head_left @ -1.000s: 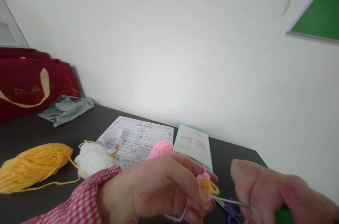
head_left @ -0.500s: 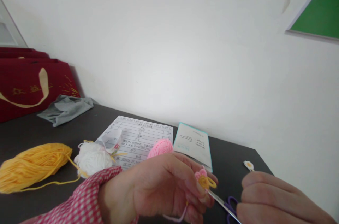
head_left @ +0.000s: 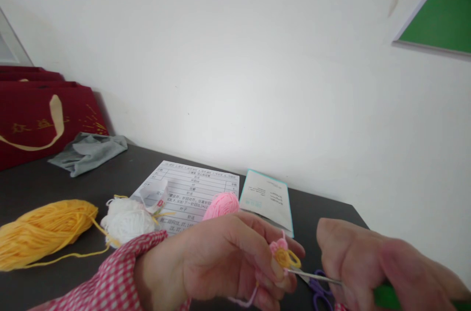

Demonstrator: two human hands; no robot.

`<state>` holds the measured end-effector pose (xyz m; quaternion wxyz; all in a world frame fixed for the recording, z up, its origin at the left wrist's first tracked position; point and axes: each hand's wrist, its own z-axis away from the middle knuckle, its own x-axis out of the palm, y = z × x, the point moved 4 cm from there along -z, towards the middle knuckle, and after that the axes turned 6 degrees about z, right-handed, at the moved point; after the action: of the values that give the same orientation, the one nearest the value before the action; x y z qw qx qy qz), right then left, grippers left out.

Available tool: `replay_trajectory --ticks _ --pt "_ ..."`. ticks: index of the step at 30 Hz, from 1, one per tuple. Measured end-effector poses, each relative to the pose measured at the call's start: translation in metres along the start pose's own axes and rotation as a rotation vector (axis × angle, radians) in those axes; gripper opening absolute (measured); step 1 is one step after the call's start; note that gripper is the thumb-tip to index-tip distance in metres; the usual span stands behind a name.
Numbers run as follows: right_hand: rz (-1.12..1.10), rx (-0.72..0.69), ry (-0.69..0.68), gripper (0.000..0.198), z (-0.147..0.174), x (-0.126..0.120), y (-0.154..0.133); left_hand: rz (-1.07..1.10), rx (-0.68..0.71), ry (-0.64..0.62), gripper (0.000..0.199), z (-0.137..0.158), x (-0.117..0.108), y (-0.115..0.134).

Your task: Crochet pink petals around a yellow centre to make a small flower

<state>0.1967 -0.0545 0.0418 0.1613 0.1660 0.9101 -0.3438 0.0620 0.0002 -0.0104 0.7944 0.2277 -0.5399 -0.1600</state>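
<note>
My left hand, in a pink checked sleeve, pinches a small crocheted flower with a yellow centre and pink petals between thumb and fingers. A yellow loop stands out from its right side, and a strand of pink yarn hangs under the hand. My right hand is closed round the green handle of a crochet hook. The hook's thin metal shaft points left, its tip at the flower's lower edge. Behind the shaft, purple-handled scissors lie on the dark table, partly covered.
To the left lie a yellow yarn skein, a white yarn ball and a pink yarn ball. A printed sheet and a pale booklet lie near the wall. Red bags and grey cloth stand far left.
My right hand has turned and moved left and up, showing the hook's green handle. It now covers the small white flower seen at the right. The left hand has hardly moved.
</note>
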Motion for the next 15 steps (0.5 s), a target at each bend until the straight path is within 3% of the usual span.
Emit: replay_trajectory --ticks 3,7,10,15 --pt "-0.173 0.174 0.143 0.062 0.003 0.005 0.009 0.003 0.016 -0.008 0.020 0.000 0.001 0.000" --pt "-0.275 0.177 0.220 0.059 0.008 0.008 0.013 0.010 0.026 -0.009 0.018 0.002 0.004 0.001" --pt "-0.424 0.285 0.196 0.055 0.011 0.007 0.020 0.000 0.085 0.016 0.019 0.003 0.004 0.005" --pt "-0.728 0.639 0.141 0.052 0.016 0.016 0.036 -0.019 0.246 0.045 0.019 0.008 0.003 0.012"
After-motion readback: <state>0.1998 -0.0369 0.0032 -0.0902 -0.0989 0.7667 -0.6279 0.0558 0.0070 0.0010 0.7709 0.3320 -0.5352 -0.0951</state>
